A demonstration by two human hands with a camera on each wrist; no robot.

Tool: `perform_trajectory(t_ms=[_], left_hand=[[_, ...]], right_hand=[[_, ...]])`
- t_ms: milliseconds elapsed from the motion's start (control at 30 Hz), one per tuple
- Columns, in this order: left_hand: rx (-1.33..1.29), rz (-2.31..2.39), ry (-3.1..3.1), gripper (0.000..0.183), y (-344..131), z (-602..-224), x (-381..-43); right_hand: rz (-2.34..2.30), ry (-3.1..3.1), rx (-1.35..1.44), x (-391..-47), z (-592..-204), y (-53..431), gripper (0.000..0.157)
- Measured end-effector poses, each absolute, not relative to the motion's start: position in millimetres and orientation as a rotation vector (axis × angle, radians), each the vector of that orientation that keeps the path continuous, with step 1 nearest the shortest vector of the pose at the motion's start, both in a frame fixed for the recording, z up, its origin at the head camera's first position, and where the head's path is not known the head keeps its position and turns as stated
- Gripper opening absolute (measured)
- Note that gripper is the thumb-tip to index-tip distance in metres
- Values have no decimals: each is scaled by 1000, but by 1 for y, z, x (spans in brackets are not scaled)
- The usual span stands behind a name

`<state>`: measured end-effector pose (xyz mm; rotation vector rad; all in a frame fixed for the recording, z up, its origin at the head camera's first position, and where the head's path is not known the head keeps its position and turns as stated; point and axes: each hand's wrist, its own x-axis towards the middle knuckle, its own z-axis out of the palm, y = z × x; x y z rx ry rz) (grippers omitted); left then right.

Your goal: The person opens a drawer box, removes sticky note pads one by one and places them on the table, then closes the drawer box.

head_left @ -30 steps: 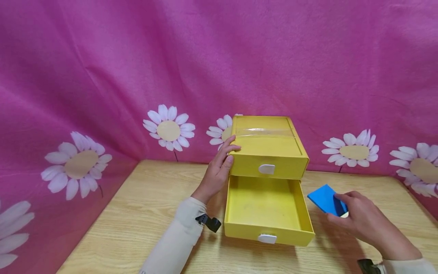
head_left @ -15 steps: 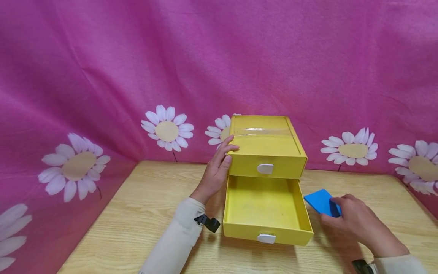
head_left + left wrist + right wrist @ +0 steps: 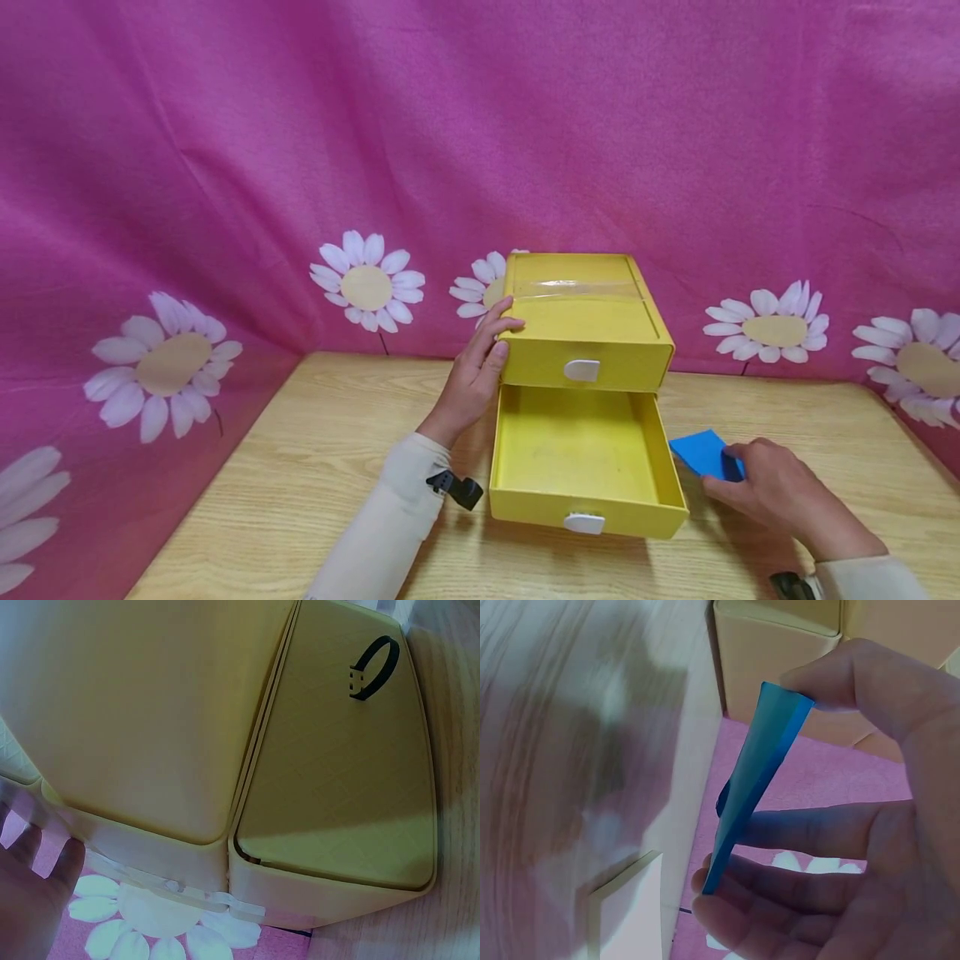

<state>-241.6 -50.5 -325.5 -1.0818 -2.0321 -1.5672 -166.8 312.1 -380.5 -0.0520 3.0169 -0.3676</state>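
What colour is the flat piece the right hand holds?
The flat piece is blue, clearest in the head view.

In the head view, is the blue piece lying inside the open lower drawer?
No, the right hand pinches the blue piece outside the lower drawer, to the right of it.

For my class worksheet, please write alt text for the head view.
A right hand holds a flat blue object beside a yellow two-drawer box with its lower drawer open; the left hand touches the box's upper part.
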Motion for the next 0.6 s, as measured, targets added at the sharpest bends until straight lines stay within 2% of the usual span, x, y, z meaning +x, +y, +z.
perform_trajectory(t_ms=[233,467,600], left_hand=[[-1086,-1566,-2021,29,-51,-326,-241],[-1083,-1572,-2025,29,-51,-327,-241],[-1078,-1577,-2036,30,-51,-326,-242]], right_hand=[[-359,2992,-19,-168,-382,313,72],[-371,2988,-43,-167,-384,315,62],[-385,2946,-16,-168,-385,318,62]])
